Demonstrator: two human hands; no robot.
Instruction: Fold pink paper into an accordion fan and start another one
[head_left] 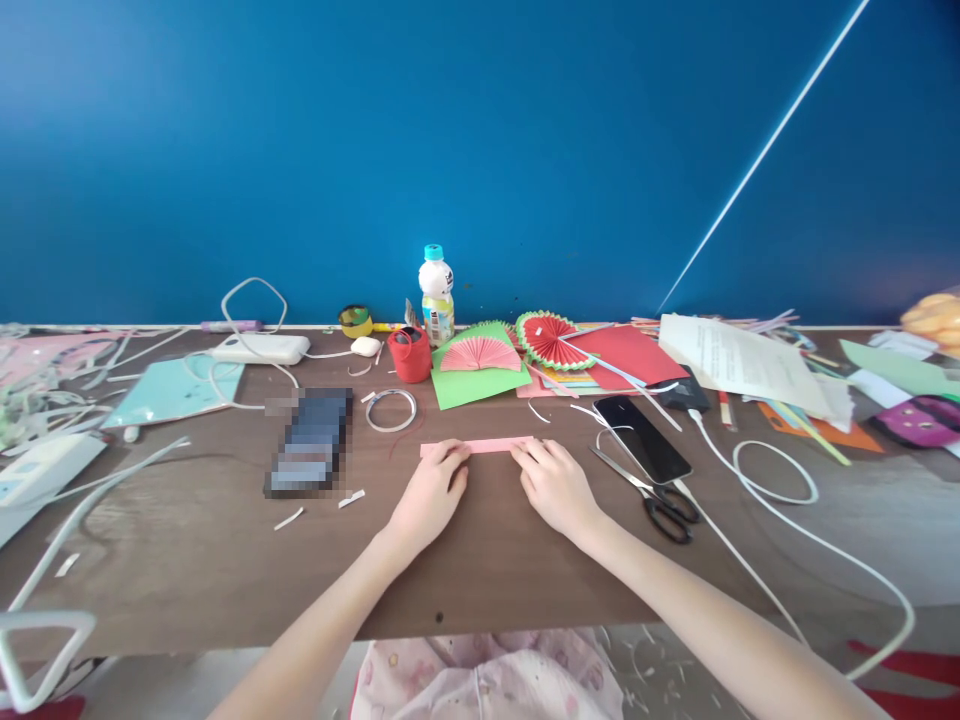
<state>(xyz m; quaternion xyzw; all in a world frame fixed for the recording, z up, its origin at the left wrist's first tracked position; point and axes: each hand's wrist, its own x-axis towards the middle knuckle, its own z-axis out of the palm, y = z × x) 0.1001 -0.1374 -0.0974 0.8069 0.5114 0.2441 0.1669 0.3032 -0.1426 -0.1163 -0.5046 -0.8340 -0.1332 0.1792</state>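
A narrow pink paper strip (491, 445) lies crosswise on the brown table in front of me; whether it is folded in layers is too small to tell. My left hand (435, 487) grips its left end, fingers together on the paper. At the right end my right hand (556, 487) grips it the same way, with the fingertips over the edge. The middle of the strip shows between both hands. Scissors with black handles (660, 505) lie to the right of my right hand, partly opened. Beyond the strip, a pleated pink paper fan (480, 352) rests on green paper (450, 395).
A phone (645, 440) with a white cable lies right, a dark phone (311, 440) left. Behind stand a bottle (436, 295) and a red container (410, 357). A red-and-green paper rosette (551, 340) lies beside red paper (637, 358). White power strips (262, 348) and cables lie left.
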